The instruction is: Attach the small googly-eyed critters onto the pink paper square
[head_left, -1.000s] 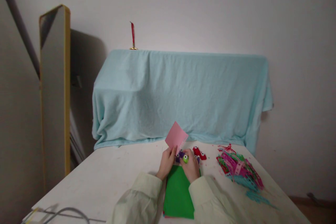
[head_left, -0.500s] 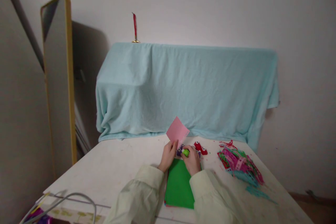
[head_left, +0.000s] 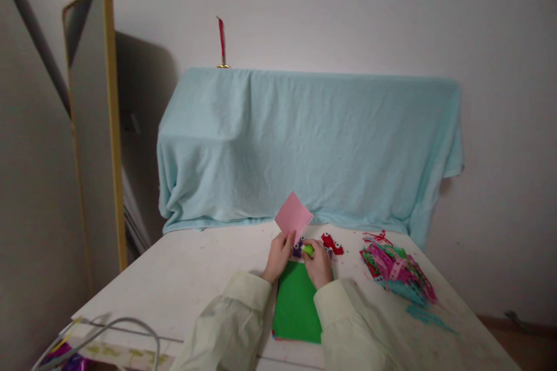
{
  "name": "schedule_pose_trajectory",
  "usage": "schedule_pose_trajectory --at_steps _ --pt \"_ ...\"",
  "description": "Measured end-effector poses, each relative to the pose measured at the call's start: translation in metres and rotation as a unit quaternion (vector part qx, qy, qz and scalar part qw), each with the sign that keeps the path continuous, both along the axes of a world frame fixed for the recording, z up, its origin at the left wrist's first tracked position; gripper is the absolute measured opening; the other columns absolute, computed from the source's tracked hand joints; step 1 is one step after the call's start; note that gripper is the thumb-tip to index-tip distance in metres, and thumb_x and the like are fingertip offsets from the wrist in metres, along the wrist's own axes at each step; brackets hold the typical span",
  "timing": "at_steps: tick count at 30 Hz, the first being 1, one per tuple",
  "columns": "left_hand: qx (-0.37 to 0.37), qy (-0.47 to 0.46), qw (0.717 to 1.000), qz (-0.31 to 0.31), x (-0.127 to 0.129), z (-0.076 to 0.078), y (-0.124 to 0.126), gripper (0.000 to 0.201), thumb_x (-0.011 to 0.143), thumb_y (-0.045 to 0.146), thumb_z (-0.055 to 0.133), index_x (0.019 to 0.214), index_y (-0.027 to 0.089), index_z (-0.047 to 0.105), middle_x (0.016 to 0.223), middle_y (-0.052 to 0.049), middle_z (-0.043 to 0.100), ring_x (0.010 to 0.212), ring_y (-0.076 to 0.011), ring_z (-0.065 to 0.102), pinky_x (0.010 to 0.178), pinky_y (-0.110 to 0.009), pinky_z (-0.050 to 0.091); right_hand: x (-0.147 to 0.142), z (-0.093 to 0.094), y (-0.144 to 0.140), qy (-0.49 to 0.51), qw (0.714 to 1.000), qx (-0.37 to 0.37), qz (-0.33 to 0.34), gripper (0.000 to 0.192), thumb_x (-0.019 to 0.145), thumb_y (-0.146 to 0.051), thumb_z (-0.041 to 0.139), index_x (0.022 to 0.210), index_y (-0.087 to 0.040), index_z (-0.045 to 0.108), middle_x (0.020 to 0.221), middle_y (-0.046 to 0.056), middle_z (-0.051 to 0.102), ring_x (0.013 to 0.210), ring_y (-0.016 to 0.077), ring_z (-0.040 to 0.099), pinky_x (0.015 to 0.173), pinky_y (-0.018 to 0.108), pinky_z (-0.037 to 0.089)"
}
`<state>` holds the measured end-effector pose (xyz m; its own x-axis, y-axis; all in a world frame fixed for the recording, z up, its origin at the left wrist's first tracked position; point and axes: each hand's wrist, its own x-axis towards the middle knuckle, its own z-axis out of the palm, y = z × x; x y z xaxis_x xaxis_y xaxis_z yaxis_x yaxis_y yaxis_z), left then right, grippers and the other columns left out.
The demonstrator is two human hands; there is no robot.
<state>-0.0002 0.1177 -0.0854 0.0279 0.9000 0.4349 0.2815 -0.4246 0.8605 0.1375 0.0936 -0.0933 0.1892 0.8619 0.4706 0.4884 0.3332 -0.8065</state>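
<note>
My left hand (head_left: 279, 255) pinches the lower corner of a pink sheet (head_left: 294, 214), which stands up in front of it. In my right hand (head_left: 319, 264) is a small bright green object (head_left: 308, 250) with a pale part; its kind is too small to make out. Both hands are close together over the far end of a stack of green sheets (head_left: 297, 304). Just beyond them lie small purple pieces (head_left: 297, 250) with white eye-like dots, partly covered by my fingers. Red pieces (head_left: 332, 244) with similar dots lie beside my right hand.
Cut scraps (head_left: 398, 272) in pink, red, green and teal are heaped on the right of the white table (head_left: 183, 278). A pale blue cloth (head_left: 304, 139) hangs behind it. A grey cable (head_left: 130, 321) loops at the near left. A tall mirror (head_left: 91, 127) leans at the left.
The green object has turned slightly in my right hand, which has shifted a little. My left hand and the pink sheet stay nearly still; the camera view has moved slightly.
</note>
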Motion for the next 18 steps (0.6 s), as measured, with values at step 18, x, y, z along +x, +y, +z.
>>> schedule_pose_trajectory --at_steps 18 --pt "-0.012 0.001 1.000 -0.002 0.000 0.000 0.000 0.048 0.090 0.051 0.037 0.061 0.016 0.053 0.053 0.001 0.050 0.057 -0.0129 0.046 0.057 -0.023 0.033 -0.001 0.007 -0.002 0.086 0.996 0.017 0.019 0.018 0.074 -0.028 0.059 0.089 -0.020 0.067 0.089 0.007 0.067 0.082 0.0219 0.061 0.071 0.031 0.047"
